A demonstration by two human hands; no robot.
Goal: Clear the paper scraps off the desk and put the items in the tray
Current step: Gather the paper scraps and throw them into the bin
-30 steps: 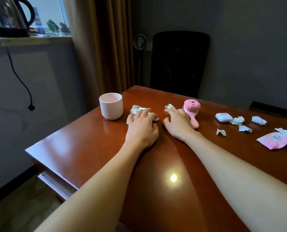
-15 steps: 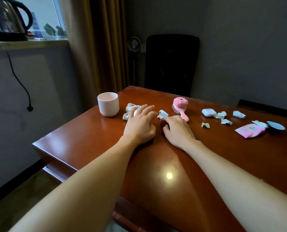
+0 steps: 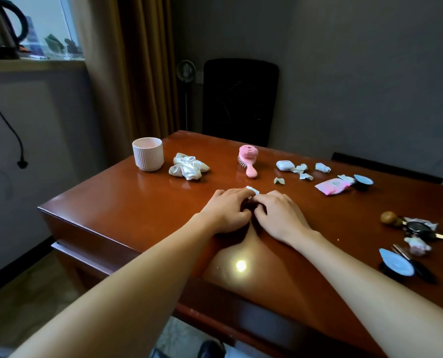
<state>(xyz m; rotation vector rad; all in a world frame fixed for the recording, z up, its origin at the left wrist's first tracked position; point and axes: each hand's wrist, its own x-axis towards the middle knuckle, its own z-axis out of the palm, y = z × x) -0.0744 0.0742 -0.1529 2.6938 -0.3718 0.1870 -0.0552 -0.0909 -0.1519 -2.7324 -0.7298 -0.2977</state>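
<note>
Left hand [image 3: 228,210] quit the scrunchie [image 3: 188,166]; it and right hand [image 3: 280,215] seemingly pinch paper scrap [image 3: 252,190].

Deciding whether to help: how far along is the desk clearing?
Done: nothing visible; no tray in view. In hand: left hand and right hand pinch one scrap. Left: other scraps by the earbud case, plus brush, scrunchie, cup, packet, keys.
</note>
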